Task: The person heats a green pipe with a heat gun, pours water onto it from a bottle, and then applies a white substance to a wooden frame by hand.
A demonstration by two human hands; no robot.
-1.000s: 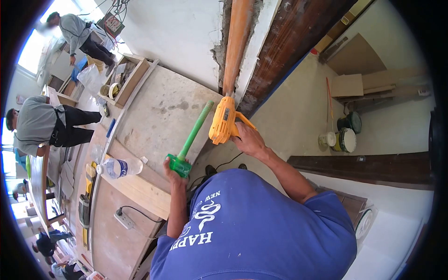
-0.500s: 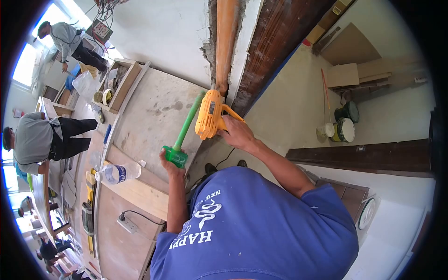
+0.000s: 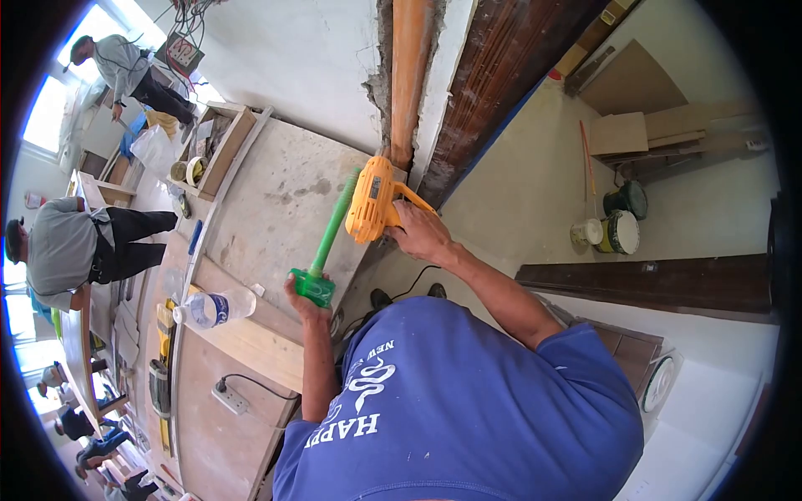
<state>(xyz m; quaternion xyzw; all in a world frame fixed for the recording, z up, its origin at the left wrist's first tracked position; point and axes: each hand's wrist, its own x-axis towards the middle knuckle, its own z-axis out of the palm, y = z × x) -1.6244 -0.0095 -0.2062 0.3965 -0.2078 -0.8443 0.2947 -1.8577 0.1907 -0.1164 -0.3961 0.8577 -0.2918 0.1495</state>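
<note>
My right hand (image 3: 420,230) is wrapped around the looped handle of a yellow power tool (image 3: 370,200) with vent slots in its body. The tool's front end points toward the foot of an orange-brown vertical strip (image 3: 409,75) in the wall. In my left hand (image 3: 309,305) I grip a green plastic tool by its block-shaped end (image 3: 314,288). From that block a green stem (image 3: 331,234) with a ribbed end slants up beside the yellow tool's body. Under both hands lies the corner of a dusty work surface (image 3: 284,188).
Left of me are a plastic bottle (image 3: 219,307), a power strip (image 3: 229,399), a yellow level (image 3: 164,376) and a wooden box (image 3: 224,150). Two people in grey, one person (image 3: 63,242) nearer, stand beyond. Buckets (image 3: 618,232) stand at right on the floor.
The yellow power tool and the green stem's ribbed end have shifted slightly left against the wall. Both hands keep their grips, and the view has moved a little.
</note>
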